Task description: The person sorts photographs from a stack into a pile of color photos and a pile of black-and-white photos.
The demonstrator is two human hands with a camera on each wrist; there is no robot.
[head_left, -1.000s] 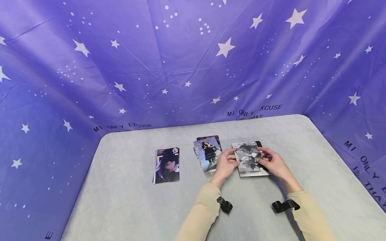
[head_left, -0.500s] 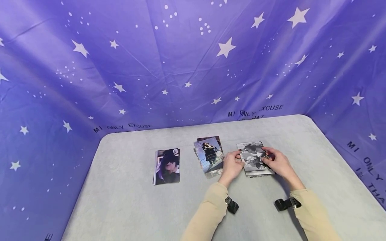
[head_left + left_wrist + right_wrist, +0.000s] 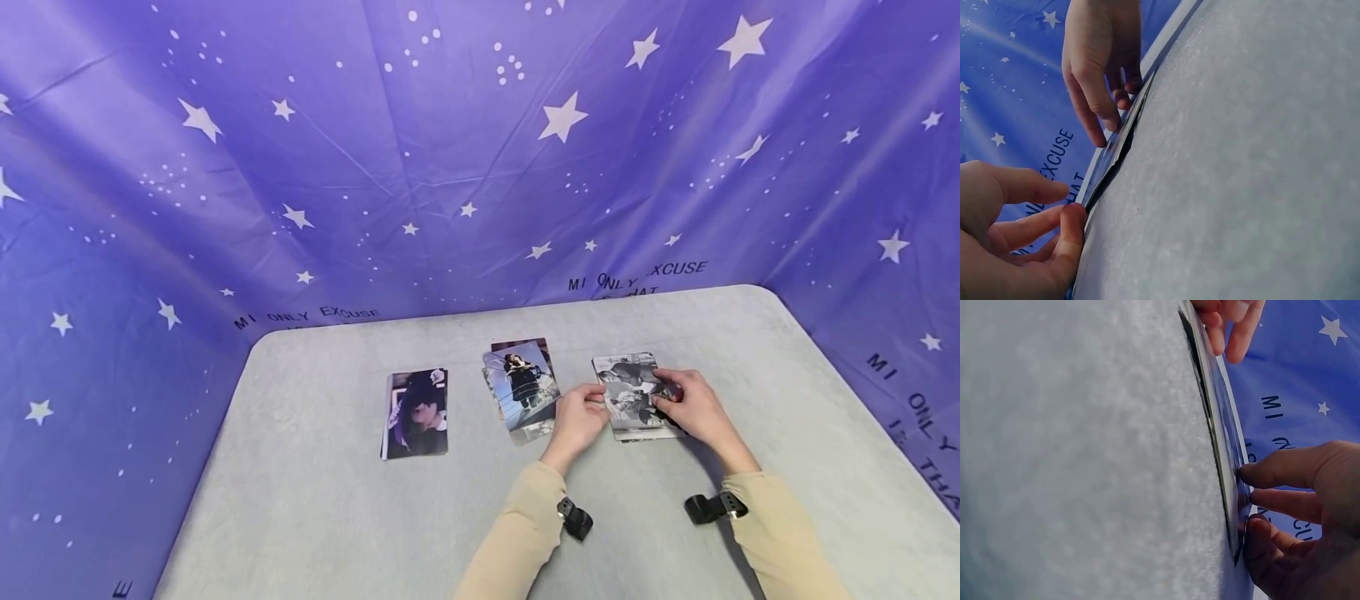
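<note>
Purple backdrop (image 3: pixel 465 150): in the head view, filled the upper half of the frame, printed with white stars and black lettering
Grey table (image 3: pixel 300 533): spread across the lower half
Dark portrait pile (image 3: pixel 416 412): lay lower left of centre, well apart from both hands
Blue-toned pile (image 3: pixel 519 383): lay uneven below centre, just beside the left hand
Black-and-white photo pile (image 3: pixel 633 398): lay on the table, lower right of centre, between the hands
Left hand (image 3: pixel 581 421): touched that pile's left edge, thumb and fingers slightly apart
Right hand (image 3: pixel 699 410): gripped its right side, thumb on top
Beige sleeves (image 3: pixel 517 533): bore black wrist straps (image 3: pixel 576 518), bottom right
Left wrist view: left hand's fingertips met the pile's end, lower left; right hand showed at top
Right wrist view: pile appeared as a thin slanting strip, right of centre; right hand's bent fingers lay against it, lower right
</note>
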